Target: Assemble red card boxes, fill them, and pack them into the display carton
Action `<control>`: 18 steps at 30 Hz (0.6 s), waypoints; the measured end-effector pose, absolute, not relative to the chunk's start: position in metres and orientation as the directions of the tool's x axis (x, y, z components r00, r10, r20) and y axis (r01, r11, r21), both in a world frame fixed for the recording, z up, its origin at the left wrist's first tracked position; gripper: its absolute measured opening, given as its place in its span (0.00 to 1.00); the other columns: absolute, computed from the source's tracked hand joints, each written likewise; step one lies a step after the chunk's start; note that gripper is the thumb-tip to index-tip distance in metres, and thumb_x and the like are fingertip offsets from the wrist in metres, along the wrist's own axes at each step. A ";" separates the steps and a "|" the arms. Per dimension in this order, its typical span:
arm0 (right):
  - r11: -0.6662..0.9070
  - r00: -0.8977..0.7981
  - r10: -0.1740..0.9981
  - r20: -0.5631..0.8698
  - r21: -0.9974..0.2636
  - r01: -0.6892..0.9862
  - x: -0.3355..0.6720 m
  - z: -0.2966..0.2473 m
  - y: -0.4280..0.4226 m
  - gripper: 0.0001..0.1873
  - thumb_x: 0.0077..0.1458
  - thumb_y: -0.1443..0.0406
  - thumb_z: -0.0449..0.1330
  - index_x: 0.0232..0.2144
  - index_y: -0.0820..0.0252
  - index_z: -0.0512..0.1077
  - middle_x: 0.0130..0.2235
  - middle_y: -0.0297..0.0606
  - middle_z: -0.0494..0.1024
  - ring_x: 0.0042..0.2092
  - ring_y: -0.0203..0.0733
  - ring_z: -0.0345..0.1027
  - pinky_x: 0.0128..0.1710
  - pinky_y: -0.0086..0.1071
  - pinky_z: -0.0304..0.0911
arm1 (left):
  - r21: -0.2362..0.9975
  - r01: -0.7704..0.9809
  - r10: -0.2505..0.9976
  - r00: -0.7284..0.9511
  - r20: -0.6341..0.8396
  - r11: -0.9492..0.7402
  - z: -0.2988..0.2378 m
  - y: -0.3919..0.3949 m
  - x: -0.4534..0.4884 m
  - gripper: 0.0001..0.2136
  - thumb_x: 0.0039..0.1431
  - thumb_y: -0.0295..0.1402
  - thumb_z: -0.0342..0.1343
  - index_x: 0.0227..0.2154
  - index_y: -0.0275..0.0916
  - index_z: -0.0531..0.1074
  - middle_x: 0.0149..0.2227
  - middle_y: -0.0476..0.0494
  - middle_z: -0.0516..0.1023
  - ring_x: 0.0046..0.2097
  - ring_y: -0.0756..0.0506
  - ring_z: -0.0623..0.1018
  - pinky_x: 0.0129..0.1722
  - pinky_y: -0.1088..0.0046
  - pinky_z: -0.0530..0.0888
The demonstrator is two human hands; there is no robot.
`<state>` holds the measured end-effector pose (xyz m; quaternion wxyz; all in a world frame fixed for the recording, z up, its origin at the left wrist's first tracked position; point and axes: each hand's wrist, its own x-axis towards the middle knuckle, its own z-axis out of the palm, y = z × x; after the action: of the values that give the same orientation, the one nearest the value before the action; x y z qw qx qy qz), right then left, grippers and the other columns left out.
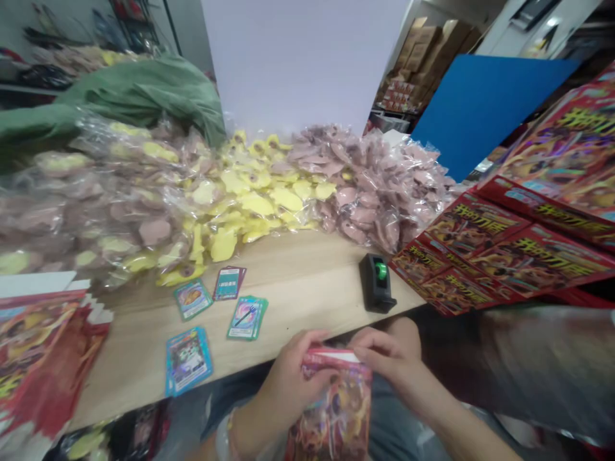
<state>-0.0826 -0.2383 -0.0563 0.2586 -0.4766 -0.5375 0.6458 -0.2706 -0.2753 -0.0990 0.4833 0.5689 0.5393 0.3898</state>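
Note:
Over my lap, just past the front edge of the wooden table, a red printed box is held with its top toward the table. My left hand wraps the box's left side, thumb across the printed front. At the upper right corner, my right hand pinches the top edge, where a white strip of the flap shows. What lies inside the box is hidden. Nearest on the table are a black tape dispenser with a green core and a pile of trading cards.
Bagged yellow pieces and bagged pinkish pieces heap along the back. Red printed boxes stack at right. Flattened red cartons lie at left, near blue-edged cards. A green cloth covers the back left.

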 end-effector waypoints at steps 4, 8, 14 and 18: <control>0.039 -0.588 0.795 -0.150 -0.955 0.296 -0.072 -0.045 -0.259 0.11 0.55 0.60 0.53 0.35 0.55 0.75 0.42 0.40 0.73 0.45 0.42 0.64 0.47 0.37 0.58 | 0.954 0.301 0.948 0.304 -0.098 0.002 -0.083 -0.271 -0.279 0.14 0.48 0.29 0.57 0.40 0.37 0.72 0.39 0.44 0.75 0.41 0.46 0.73 0.43 0.72 0.69; 0.101 -0.299 0.953 -0.045 -0.886 0.452 -0.037 -0.058 -0.236 0.15 0.54 0.59 0.53 0.44 0.53 0.70 0.50 0.42 0.69 0.53 0.46 0.59 0.55 0.44 0.50 | 0.875 0.417 0.846 0.533 -0.015 -0.247 -0.043 -0.237 -0.295 0.15 0.56 0.30 0.49 0.47 0.43 0.69 0.34 0.49 0.74 0.34 0.49 0.73 0.34 0.76 0.70; -0.481 0.300 0.870 -0.392 -0.808 0.339 -0.007 -0.097 -0.135 0.16 0.45 0.57 0.59 0.33 0.63 0.69 0.39 0.51 0.72 0.39 0.55 0.70 0.37 0.55 0.64 | 0.573 0.677 0.885 0.398 0.243 -0.462 -0.042 -0.168 -0.274 0.17 0.61 0.33 0.45 0.52 0.38 0.61 0.43 0.41 0.69 0.43 0.45 0.70 0.44 0.70 0.68; -0.543 0.201 0.838 -0.508 -0.812 0.213 -0.011 -0.108 -0.119 0.12 0.40 0.59 0.62 0.23 0.61 0.65 0.24 0.41 0.72 0.27 0.48 0.70 0.27 0.49 0.67 | 0.549 0.730 0.896 0.436 0.084 -0.407 -0.059 -0.155 -0.266 0.12 0.60 0.31 0.46 0.45 0.38 0.64 0.41 0.41 0.72 0.41 0.45 0.73 0.41 0.70 0.68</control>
<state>-0.0111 -0.1191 -0.1080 0.3043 -0.7126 -0.3686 0.5135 -0.2657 -0.1550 -0.0588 0.2223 0.8178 0.4970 0.1865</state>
